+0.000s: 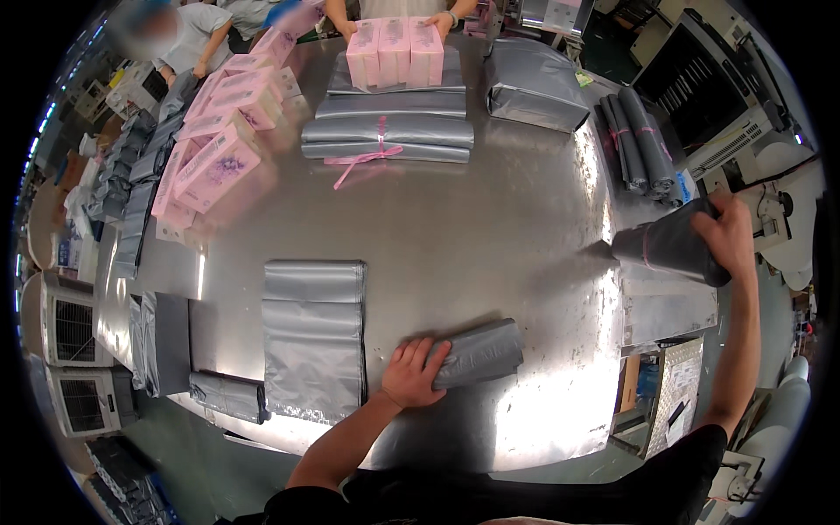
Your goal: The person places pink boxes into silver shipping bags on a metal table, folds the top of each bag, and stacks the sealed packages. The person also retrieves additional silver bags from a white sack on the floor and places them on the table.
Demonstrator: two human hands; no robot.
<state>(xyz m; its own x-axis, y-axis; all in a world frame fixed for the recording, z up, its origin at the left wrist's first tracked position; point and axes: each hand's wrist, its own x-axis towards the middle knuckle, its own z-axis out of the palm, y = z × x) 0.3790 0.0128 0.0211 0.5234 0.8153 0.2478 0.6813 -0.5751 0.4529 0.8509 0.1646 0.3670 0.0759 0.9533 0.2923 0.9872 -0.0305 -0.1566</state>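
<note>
My left hand is closed on the left end of a folded bundle of grey plastic bags, which lies on the table near its front edge. Out at the right, my right hand grips one end of a rolled bundle of grey plastic bags. A pink tie runs around that roll, and it is held at the table's right edge. Left of my left hand, a flat stack of grey plastic bags lies with creases across it.
Across the metal table, a person's hands hold pink boxes beside tied grey bag bundles. More pink boxes line the left. Further bag rolls lie at the right edge, near a large grey bag.
</note>
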